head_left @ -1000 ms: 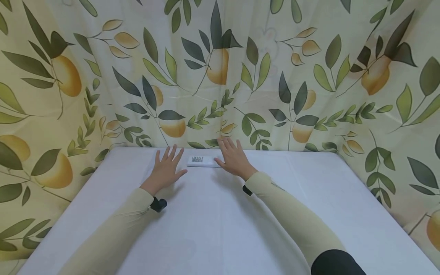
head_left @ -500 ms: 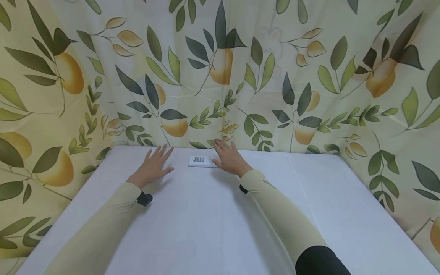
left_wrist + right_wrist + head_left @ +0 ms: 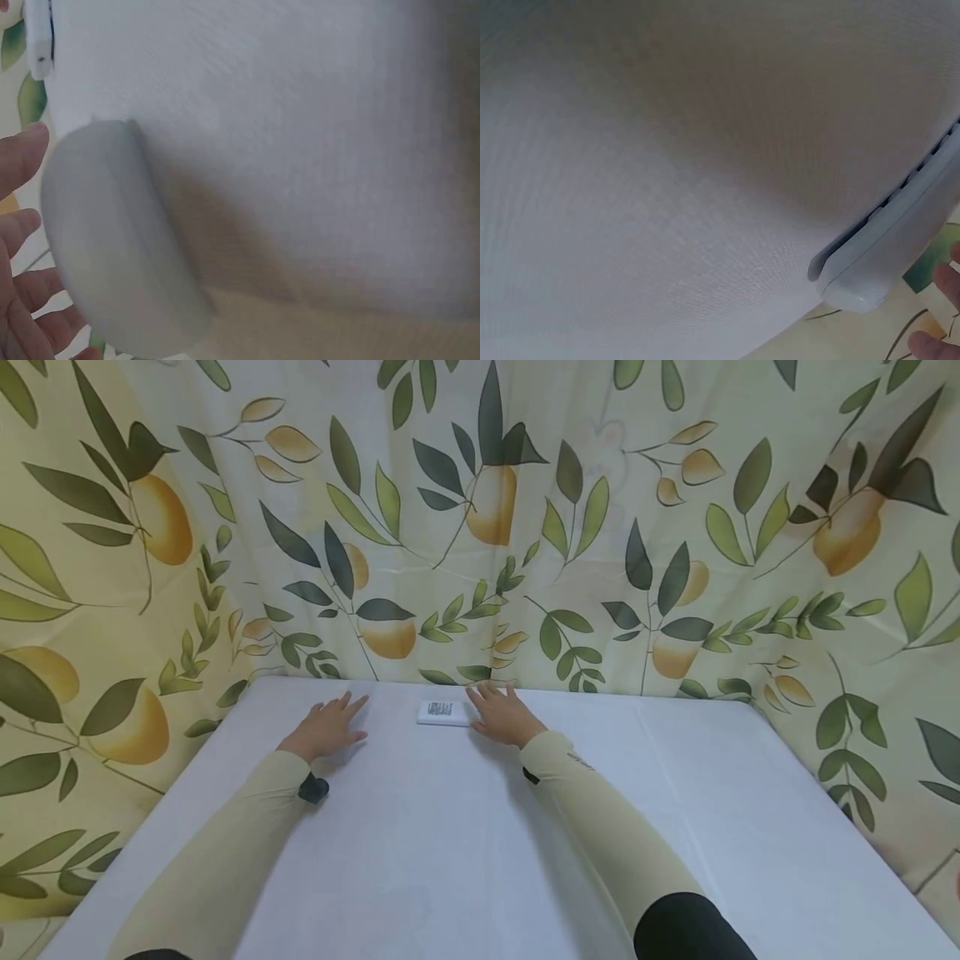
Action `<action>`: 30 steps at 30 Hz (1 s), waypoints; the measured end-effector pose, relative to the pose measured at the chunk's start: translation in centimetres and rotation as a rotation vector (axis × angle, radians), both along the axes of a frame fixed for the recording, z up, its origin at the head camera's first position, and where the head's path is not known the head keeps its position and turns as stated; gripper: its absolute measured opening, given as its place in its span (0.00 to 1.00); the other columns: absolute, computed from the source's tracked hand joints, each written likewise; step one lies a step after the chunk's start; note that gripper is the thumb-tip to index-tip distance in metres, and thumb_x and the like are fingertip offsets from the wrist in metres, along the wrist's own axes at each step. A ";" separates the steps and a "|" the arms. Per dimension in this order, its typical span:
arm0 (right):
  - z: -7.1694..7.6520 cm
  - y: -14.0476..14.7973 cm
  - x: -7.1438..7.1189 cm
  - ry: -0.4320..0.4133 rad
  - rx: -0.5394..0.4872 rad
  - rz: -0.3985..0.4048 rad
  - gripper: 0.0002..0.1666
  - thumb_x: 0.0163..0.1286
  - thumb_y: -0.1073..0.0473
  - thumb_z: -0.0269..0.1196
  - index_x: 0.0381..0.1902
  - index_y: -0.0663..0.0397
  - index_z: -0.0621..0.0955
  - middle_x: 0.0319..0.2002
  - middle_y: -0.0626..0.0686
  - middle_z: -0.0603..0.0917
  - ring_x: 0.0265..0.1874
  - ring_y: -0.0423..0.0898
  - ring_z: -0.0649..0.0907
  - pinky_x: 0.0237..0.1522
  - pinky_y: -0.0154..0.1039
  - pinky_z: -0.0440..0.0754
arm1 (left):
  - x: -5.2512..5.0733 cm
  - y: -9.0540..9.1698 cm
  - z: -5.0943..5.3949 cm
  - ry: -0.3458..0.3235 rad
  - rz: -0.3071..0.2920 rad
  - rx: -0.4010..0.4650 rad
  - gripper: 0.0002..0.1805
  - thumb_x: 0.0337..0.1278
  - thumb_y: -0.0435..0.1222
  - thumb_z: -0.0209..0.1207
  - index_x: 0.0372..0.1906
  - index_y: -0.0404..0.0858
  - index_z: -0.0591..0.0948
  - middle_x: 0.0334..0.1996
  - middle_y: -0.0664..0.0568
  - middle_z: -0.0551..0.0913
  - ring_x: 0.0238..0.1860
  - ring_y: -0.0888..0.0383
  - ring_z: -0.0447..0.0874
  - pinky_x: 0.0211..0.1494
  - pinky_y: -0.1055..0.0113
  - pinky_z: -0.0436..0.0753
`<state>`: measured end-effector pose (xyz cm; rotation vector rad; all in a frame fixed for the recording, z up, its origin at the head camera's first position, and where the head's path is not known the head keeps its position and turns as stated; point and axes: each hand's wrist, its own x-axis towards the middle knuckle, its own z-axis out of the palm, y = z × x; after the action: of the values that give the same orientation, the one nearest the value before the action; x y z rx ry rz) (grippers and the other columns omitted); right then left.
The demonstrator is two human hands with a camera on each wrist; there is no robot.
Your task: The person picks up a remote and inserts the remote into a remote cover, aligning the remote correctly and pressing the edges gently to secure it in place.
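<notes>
A flat white device (image 3: 442, 713) with a square printed code lies at the far edge of the white table (image 3: 420, 827). The right hand (image 3: 506, 717) is at its right end, fingers spread and thumb beside it; whether they touch is unclear. To the device's left, apart from it, the left hand (image 3: 322, 727) is spread low over the cloth, holding nothing. In the left wrist view, the left hand's fingers (image 3: 34, 326) show at the lower left and the device (image 3: 39, 37) at the top left. The right wrist view shows the device's slotted side (image 3: 889, 240) near a few fingertips (image 3: 934, 346).
Behind the table hangs a curtain (image 3: 465, 527) printed with fruit and leaves, which also runs down both sides. A dark band sits on each wrist, the left one (image 3: 313, 789) more visible. A rounded grey shape (image 3: 120, 240) fills part of the left wrist view.
The left hand has moved left, away from the device. The right hand has come lower beside the device's right end. The head view has shifted slightly.
</notes>
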<state>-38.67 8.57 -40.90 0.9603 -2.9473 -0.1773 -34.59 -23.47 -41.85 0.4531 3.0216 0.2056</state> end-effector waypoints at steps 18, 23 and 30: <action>-0.8 -0.2 -0.2 -0.103 0.019 -0.074 0.29 0.69 0.56 0.54 0.67 0.55 0.65 0.60 0.63 0.75 0.60 0.59 0.74 0.64 0.62 0.61 | -0.5 0.4 -1.4 -0.085 0.078 0.085 0.34 0.59 0.41 0.56 0.69 0.36 0.61 0.68 0.26 0.52 0.64 0.25 0.58 0.62 0.36 0.64; -0.9 -0.1 0.0 -0.054 0.026 -0.044 0.27 0.67 0.57 0.57 0.63 0.57 0.69 0.55 0.64 0.77 0.56 0.60 0.77 0.60 0.62 0.67 | 0.0 0.9 -1.3 -0.040 0.050 0.112 0.31 0.57 0.37 0.57 0.66 0.33 0.65 0.66 0.25 0.56 0.61 0.25 0.62 0.61 0.38 0.66; -0.9 0.1 -0.5 -0.040 0.065 -0.031 0.30 0.65 0.50 0.60 0.62 0.56 0.69 0.53 0.61 0.78 0.53 0.57 0.78 0.58 0.58 0.70 | 0.8 1.5 -0.9 -0.029 0.103 0.134 0.28 0.59 0.37 0.56 0.64 0.33 0.67 0.65 0.26 0.58 0.61 0.26 0.64 0.60 0.39 0.69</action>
<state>-39.13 8.71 -41.80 0.9360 -3.0116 -0.2596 -33.81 -21.93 -42.74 0.3017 3.0167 0.4202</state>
